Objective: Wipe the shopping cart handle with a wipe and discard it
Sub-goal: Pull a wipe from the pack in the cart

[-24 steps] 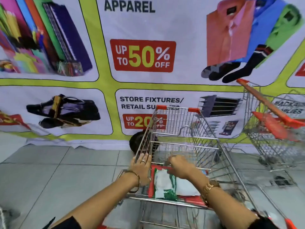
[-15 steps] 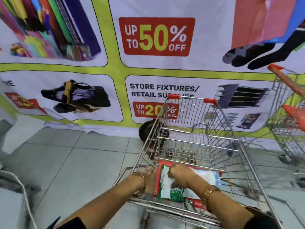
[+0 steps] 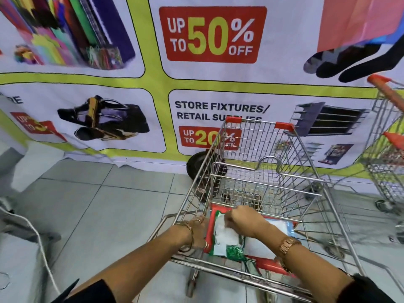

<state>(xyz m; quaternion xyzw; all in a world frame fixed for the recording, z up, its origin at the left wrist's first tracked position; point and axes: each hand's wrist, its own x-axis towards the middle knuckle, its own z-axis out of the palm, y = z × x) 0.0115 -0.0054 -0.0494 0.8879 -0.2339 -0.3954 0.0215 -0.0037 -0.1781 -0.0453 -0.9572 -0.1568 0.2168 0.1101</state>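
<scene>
A green-and-white wipes pack (image 3: 226, 241) lies on the red seat flap (image 3: 210, 217) of a wire shopping cart (image 3: 306, 178). The cart's chrome handle bar (image 3: 218, 267) runs just below the pack, close to me. My left hand (image 3: 197, 232) curls around the left edge of the pack and flap. My right hand (image 3: 242, 217) is closed with its fingertips pinching white material at the top of the pack. I cannot tell whether that is a wipe or the pack's flap. A second blue-and-white pack (image 3: 278, 229) lies under my right wrist.
A big sale banner (image 3: 214, 33) covers the wall right behind the cart. A second cart (image 3: 387, 154) with orange-red trim stands at the right. A black wheel (image 3: 194, 167) rests against the wall. A white cord (image 3: 41, 243) crosses the grey tile floor at left.
My view has tilted down. My left hand dropped from the cart's rim to the pack's left edge. My right hand settled on the top of the pack.
</scene>
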